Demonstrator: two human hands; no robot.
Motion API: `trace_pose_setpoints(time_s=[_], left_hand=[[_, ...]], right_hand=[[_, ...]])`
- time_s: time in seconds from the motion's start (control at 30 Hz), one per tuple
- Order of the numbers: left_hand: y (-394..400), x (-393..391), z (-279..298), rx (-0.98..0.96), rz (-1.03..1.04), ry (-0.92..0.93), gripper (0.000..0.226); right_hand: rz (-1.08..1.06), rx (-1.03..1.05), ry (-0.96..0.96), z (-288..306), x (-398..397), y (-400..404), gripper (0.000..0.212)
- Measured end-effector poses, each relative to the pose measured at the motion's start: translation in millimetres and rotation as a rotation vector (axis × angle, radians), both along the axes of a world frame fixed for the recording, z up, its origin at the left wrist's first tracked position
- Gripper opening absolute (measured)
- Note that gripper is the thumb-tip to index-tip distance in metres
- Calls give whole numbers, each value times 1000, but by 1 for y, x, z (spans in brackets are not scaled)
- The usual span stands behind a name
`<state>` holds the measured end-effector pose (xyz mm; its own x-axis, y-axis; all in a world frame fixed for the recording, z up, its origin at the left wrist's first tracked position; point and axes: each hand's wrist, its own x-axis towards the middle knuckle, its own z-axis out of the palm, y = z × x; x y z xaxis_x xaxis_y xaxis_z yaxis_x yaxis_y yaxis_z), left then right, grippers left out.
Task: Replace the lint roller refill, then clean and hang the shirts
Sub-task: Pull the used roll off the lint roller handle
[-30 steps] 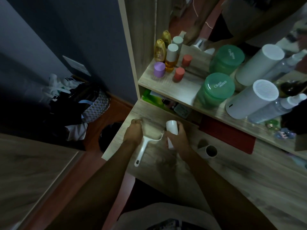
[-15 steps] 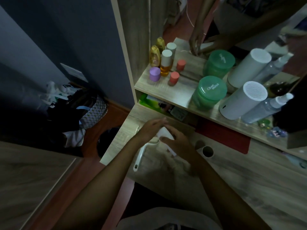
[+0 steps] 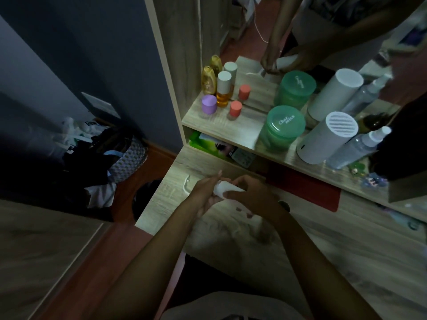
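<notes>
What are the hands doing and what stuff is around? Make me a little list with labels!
left hand: cupped under the white roll
right hand: gripping the roll from the other side
desk: light wood, under both hands
shelf: holds a purple cap, a green jar and a spray bottle
floor: a patterned basket of dark clothes beside the desk

— What are you counting beyond the hands?

— One green jar, one white cylinder and one spray bottle are standing on the shelf.

— And up to their left?

— One purple cap, one coral cap and two amber bottles are sitting there.
</notes>
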<state>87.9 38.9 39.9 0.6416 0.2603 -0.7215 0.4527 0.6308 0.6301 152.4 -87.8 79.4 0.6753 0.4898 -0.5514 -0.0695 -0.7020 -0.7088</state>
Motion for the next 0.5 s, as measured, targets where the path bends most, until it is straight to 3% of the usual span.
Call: trace_pose_setpoints(time_s=[0.17,0.23,0.33,0.43,0.5], left_hand=[[-2,-4,-6,75,179,43,30],[-2,-9,-12,274,140,54,32],[-10,-23,-27,938,-237,-96,25],[-27,-30,-47,1205,-627,-178,23],[-35,-33,-67,1353,-820,-190,24]], right_hand=[[-102,116,180,2,0,-4,36],[-242,216,302,2,3,-9,39],[-510,327,521,-1,10,-14,42],[-617,532,852,-4,13,-21,54],[-621,620,968,-4,13,-25,59]])
